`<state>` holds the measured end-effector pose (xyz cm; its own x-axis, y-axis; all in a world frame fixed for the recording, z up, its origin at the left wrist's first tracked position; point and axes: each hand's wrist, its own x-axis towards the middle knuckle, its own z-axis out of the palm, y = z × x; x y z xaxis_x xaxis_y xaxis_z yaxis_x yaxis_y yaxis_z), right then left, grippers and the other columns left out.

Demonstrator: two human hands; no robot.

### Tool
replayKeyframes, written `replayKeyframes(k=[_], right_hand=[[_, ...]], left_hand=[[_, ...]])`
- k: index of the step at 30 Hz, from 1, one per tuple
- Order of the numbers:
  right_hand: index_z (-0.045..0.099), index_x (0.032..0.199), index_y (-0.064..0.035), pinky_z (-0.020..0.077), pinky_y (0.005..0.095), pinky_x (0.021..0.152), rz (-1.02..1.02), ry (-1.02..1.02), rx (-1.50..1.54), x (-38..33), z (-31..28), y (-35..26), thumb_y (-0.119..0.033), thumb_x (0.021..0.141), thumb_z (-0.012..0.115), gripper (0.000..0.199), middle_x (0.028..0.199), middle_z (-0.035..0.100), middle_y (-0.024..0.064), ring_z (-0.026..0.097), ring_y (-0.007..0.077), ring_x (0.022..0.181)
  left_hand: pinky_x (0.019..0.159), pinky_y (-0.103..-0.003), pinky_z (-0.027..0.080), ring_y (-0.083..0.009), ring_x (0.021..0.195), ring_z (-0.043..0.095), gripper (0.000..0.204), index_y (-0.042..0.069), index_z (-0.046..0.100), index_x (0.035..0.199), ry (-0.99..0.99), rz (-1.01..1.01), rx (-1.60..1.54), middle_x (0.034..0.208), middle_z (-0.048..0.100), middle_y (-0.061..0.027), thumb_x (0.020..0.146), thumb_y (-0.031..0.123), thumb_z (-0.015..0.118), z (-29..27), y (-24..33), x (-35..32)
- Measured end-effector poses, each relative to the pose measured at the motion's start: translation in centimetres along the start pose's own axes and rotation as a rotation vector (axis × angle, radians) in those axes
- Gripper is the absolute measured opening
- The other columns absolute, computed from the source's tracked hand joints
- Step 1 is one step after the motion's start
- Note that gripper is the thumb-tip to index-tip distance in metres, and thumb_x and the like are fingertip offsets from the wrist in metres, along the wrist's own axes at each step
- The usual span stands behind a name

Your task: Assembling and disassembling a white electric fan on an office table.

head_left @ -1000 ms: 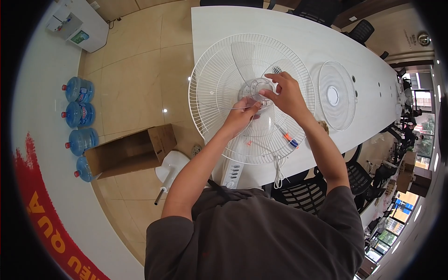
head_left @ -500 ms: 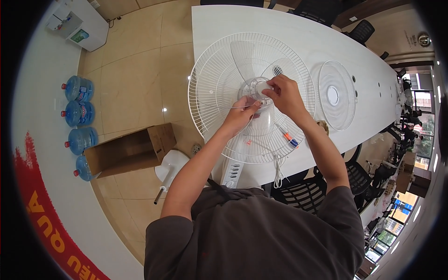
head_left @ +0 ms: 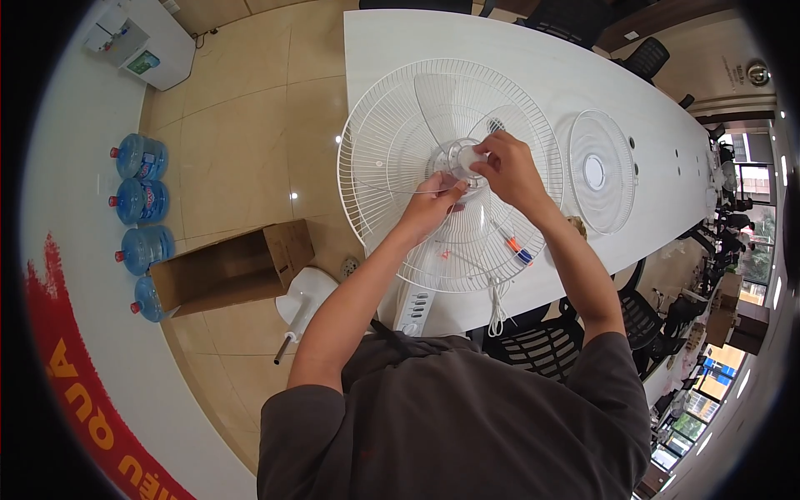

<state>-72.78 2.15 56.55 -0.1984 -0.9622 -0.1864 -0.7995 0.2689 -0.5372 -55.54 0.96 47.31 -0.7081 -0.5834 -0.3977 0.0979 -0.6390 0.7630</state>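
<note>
A white wire fan grille (head_left: 375, 218) lies over the table edge with clear fan blades (head_left: 435, 100) inside it. At the hub, my right hand (head_left: 507, 167) pinches a round white knob-like cap (head_left: 469, 158) between thumb and fingers. My left hand (head_left: 433, 204) grips the clear blade hub (head_left: 444, 160) from the near side, its fingers curled at the blade root. To the right, the front grille (head_left: 621, 200) with a round white centre lies flat on the table. A screwdriver with an orange and blue handle (head_left: 518, 250) shows through the wires.
The white table (head_left: 667, 150) stretches away right. A control panel with buttons (head_left: 415, 310) and a coiled white cord (head_left: 497, 315) are near my body. On the floor at left are an open cardboard box (head_left: 218, 271), a white fan base (head_left: 302, 298) and several water bottles (head_left: 142, 202). Black chairs (head_left: 542, 340) stand around.
Both hands stay at the hub. The right fingers have shifted very slightly on the white cap; nothing else has visibly moved.
</note>
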Motion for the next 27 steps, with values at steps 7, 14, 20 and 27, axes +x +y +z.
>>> replayKeyframes(k=[7, 14, 20, 27], right_hand=[[0.069, 0.105, -0.0001, 0.0528, 0.0353, 0.07, -0.04, 0.085, 0.039, -0.2, -0.8, -1.8, -0.002, 0.072, 0.079, 0.035, 0.101, 0.064, 0.0154, 0.065, 0.0275, 0.082], [0.068, 0.105, 0.0023, 0.0525, 0.0349, 0.069, -0.329, 0.067, 0.09, -0.7, -0.5, -0.8, -0.008, 0.073, 0.08, 0.036, 0.101, 0.062, 0.0165, 0.064, 0.0271, 0.076], [0.066, 0.109, 0.0006, 0.0536, 0.0359, 0.073, -0.021, -0.037, 0.026, 0.0, 0.1, -0.1, -0.005, 0.075, 0.077, 0.036, 0.109, 0.06, 0.0163, 0.064, 0.0289, 0.085], [0.068, 0.097, 0.0027, 0.053, 0.0376, 0.076, -0.087, 0.071, 0.054, -0.4, -0.9, -1.8, -0.006, 0.074, 0.077, 0.026, 0.11, 0.06, 0.0177, 0.063, 0.0306, 0.089]], left_hand=[[0.094, -0.03, 0.053, -0.0167, 0.109, 0.06, 0.034, -0.002, 0.054, 0.119, 0.012, -0.003, -0.006, 0.118, 0.062, -0.0117, 0.1, 0.026, 0.058, -0.1, 0.1, -0.1], [0.094, -0.03, 0.053, -0.017, 0.11, 0.06, 0.036, -0.002, 0.053, 0.121, 0.014, -0.007, 0.023, 0.119, 0.062, -0.0118, 0.1, 0.026, 0.058, 0.1, 0.6, -0.3], [0.094, -0.03, 0.053, -0.0161, 0.108, 0.06, 0.034, -0.002, 0.054, 0.119, 0.009, 0.004, -0.012, 0.118, 0.062, -0.0116, 0.1, 0.026, 0.059, 0.1, 0.2, -0.1], [0.092, -0.03, 0.054, -0.016, 0.106, 0.06, 0.031, -0.001, 0.054, 0.117, 0.01, -0.003, -0.002, 0.115, 0.062, -0.0109, 0.1, 0.024, 0.058, -0.1, 0.2, -0.2]])
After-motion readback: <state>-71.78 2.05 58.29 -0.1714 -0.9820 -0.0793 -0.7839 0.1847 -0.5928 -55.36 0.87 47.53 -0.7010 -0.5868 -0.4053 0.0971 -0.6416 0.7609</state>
